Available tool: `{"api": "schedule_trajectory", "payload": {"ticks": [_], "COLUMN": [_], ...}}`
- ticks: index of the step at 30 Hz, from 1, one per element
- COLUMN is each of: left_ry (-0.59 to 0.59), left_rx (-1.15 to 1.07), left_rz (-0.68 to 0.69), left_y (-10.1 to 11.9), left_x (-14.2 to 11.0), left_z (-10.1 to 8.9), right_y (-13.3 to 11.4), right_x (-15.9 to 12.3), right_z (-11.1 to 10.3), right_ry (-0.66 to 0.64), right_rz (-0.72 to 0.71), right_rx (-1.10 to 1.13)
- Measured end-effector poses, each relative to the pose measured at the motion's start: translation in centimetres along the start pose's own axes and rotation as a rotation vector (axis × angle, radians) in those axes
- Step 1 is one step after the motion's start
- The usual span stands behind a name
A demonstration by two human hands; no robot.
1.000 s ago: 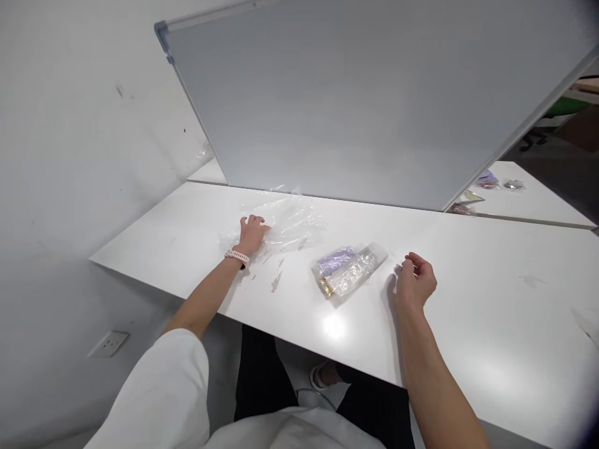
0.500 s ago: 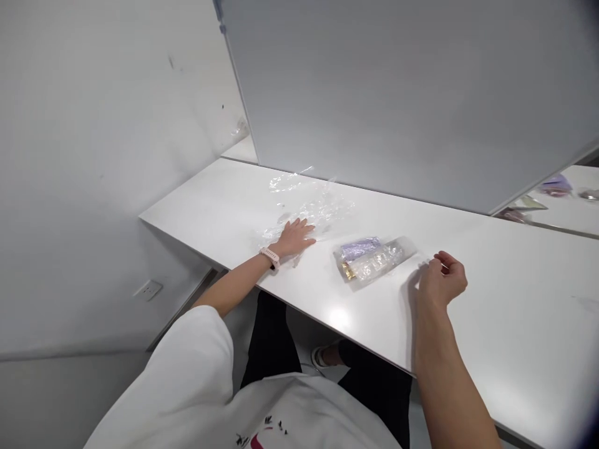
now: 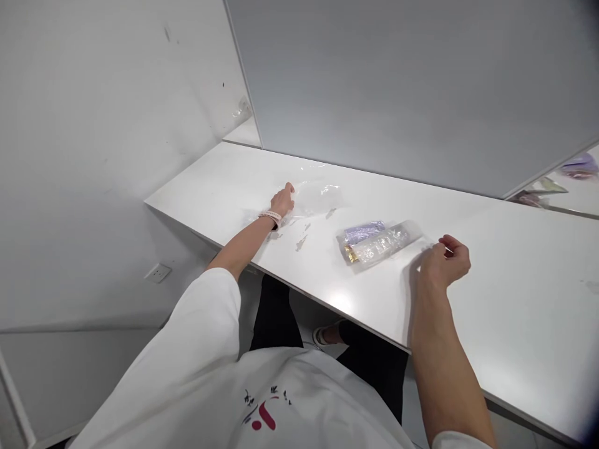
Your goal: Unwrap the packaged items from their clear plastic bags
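Observation:
My left hand (image 3: 282,201), with a pale pink watch on its wrist, reaches out to the left and its fingers curl onto the edge of a crumpled clear plastic sheet (image 3: 314,196) on the white table (image 3: 515,262). A clear packet (image 3: 380,242) with a purple item and a gold end lies flat between my hands. My right hand (image 3: 444,262) rests on the table just right of the packet, fingers curled in loosely; I see nothing in them.
A large whiteboard (image 3: 397,87) leans along the back of the table. A white wall with a socket (image 3: 158,272) stands at the left. Purple and clear packets (image 3: 575,167) lie on a further table at the far right.
My left hand went from lying flat on the plastic sheet to gripping its edge further back. The view has swung left. My right hand stayed beside the packet.

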State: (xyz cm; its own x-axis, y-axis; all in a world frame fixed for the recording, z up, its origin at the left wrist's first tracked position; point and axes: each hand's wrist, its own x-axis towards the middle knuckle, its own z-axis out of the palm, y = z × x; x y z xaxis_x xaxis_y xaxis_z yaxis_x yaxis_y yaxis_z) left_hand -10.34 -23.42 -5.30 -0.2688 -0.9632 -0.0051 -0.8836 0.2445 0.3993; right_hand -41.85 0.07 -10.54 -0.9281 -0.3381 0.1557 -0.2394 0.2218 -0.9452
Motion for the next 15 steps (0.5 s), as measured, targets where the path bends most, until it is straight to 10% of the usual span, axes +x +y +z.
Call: {"api": "schedule_trajectory", "payload": {"ticks": [7, 11, 15], "left_ry": [-0.036, -0.130, -0.170], "left_rx": [0.245, 0.292, 0.296], "left_rz": [0.357, 0.391, 0.311], "left_y": [0.4, -0.7, -1.9], "left_x": [-2.6, -3.6, -4.0], "left_z": [2.5, 1.6, 0.2], "right_y": [-2.8, -7.4, -10.7], "right_x": [-0.7, -6.9, -16.7], "right_z": [-0.9, -0.6, 3.2], "right_ry": [0.145, 0.245, -0.573], "right_rz": [-0.060, -0.343, -0.676], "right_rx": [0.090, 0.199, 0.238]}}
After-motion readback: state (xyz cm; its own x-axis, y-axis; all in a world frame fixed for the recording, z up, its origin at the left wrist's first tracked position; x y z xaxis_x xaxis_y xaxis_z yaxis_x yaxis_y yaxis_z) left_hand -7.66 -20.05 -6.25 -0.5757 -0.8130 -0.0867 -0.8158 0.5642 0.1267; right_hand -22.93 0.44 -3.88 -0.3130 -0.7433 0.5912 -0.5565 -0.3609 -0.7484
